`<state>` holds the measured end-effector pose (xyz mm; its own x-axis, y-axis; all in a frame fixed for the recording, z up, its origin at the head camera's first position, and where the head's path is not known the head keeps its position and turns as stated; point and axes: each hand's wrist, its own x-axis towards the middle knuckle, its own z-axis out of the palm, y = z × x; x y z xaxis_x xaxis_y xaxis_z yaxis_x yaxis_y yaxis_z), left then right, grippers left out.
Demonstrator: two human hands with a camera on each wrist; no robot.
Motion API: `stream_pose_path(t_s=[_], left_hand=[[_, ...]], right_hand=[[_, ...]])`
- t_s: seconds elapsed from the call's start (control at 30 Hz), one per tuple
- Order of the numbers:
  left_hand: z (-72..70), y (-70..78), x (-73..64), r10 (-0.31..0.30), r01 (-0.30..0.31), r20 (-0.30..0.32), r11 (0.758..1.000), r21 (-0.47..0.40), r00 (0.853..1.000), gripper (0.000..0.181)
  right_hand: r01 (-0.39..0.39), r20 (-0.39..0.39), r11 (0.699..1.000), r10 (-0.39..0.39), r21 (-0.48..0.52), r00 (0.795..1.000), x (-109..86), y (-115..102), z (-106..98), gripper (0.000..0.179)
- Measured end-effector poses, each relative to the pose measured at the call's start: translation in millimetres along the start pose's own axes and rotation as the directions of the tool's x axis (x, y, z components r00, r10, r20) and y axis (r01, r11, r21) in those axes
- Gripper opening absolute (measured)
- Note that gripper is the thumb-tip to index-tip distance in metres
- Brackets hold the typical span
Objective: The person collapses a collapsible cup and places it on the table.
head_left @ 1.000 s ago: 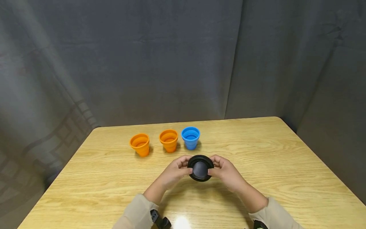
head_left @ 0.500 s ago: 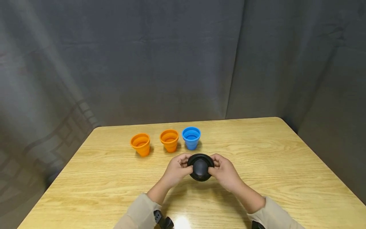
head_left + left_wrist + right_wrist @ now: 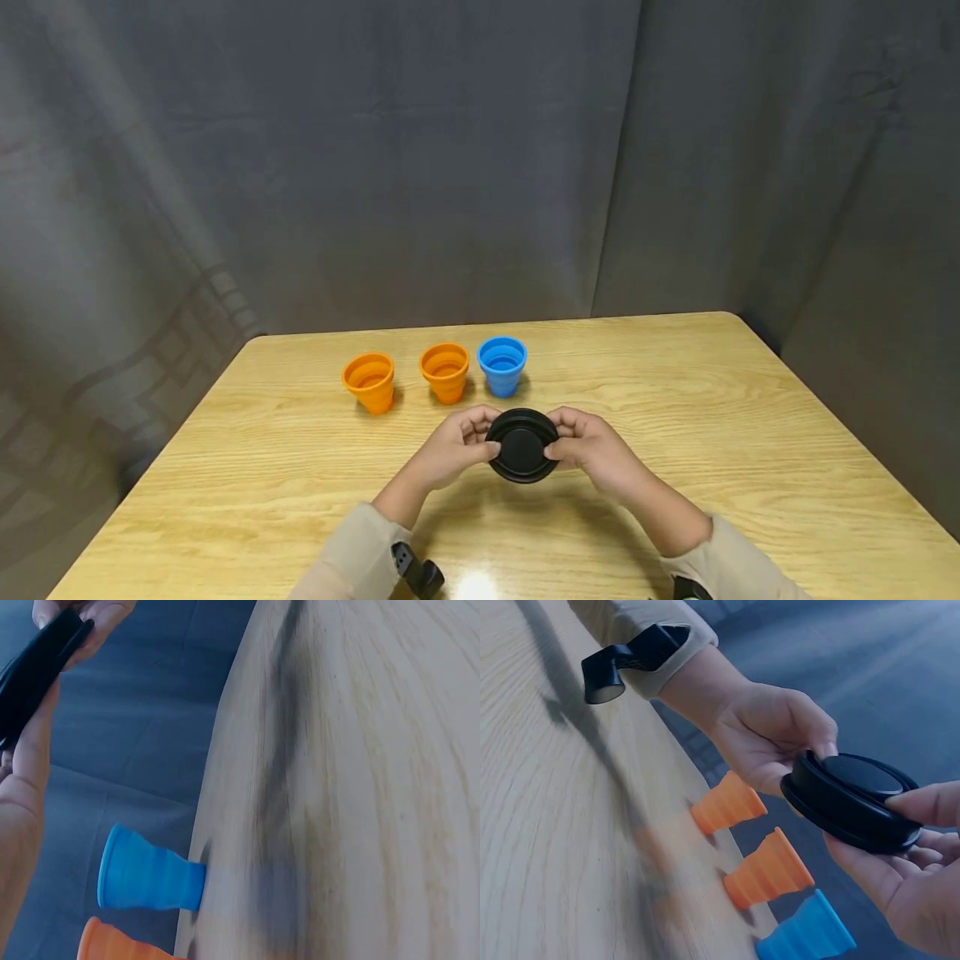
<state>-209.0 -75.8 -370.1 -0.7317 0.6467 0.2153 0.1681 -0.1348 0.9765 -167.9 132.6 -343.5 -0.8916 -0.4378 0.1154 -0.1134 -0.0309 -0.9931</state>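
A black collapsible cup point(image 3: 522, 452), squashed into a flat ringed disc, is held above the table between both hands. My left hand point(image 3: 452, 450) pinches its left edge, thumb on the near face and fingers behind. On the opposite edge my right hand point(image 3: 602, 454) grips it the same way. In the right wrist view the cup point(image 3: 851, 801) shows its thick stepped rim and flat round centre, with both thumbs pressing beside that centre. Seen edge-on in the left wrist view, the cup point(image 3: 34, 671) is partly cut off by the frame.
Beyond the hands, two orange cups point(image 3: 368, 383) point(image 3: 444, 373) and a blue cup point(image 3: 502, 367) stand upright and expanded in a row on the wooden table point(image 3: 712, 400). A grey curtain point(image 3: 420, 167) hangs behind the table's far edge.
The black cup's face has tilted slightly, and its centre looks flatter and duller than half a second ago. Both hands keep their hold, shifted a little left. The other cups stay put.
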Motion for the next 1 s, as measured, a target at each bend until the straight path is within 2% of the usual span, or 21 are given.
stream_pose_path(t_s=[0.07, 0.2, 0.33, 0.47, 0.6, 0.8, 1.0], left_hand=[[-2.5, -1.6, -1.2, 0.031, -0.027, 0.06, 0.997, -0.071, 0.998, 0.032], [-5.9, -4.3, -3.9, 0.05, -0.028, 0.134, 0.987, -0.158, 0.99, 0.039], [-6.6, -5.4, -5.7, 0.021, -0.001, 0.159, 0.992, -0.128, 0.987, 0.039], [-3.2, -4.7, -4.3, -0.032, 0.031, 0.122, 0.999, 0.009, 0.992, 0.031], [1.3, -3.4, -2.4, -0.057, 0.051, 0.066, 0.995, 0.09, 0.996, 0.027], [4.7, -2.6, -0.7, -0.023, 0.02, 0.015, 0.984, 0.175, 1.0, 0.024], [6.5, -1.4, 1.6, 0.013, -0.014, 0.008, 0.985, 0.172, 1.0, 0.022]], right_hand=[[0.007, 0.037, 0.999, -0.008, 0.037, 0.999, 0.6, 1, -1, 0.023], [-0.003, 0.096, 0.996, -0.005, 0.086, 0.995, 1.8, 3, -3, 0.02], [-0.017, 0.139, 0.997, 0.006, 0.079, 0.99, -0.5, 6, -7, 0.025], [-0.036, 0.14, 0.999, 0.033, 0.022, 0.99, -3.9, 9, -11, 0.028], [-0.064, 0.131, 0.998, 0.066, -0.016, 0.989, -5.1, 9, -12, 0.033], [-0.107, 0.149, 0.994, 0.106, 0.001, 0.983, -4.4, 10, -16, 0.034], [-0.094, 0.187, 0.995, 0.088, 0.023, 0.978, -5.3, 13, -20, 0.039]])
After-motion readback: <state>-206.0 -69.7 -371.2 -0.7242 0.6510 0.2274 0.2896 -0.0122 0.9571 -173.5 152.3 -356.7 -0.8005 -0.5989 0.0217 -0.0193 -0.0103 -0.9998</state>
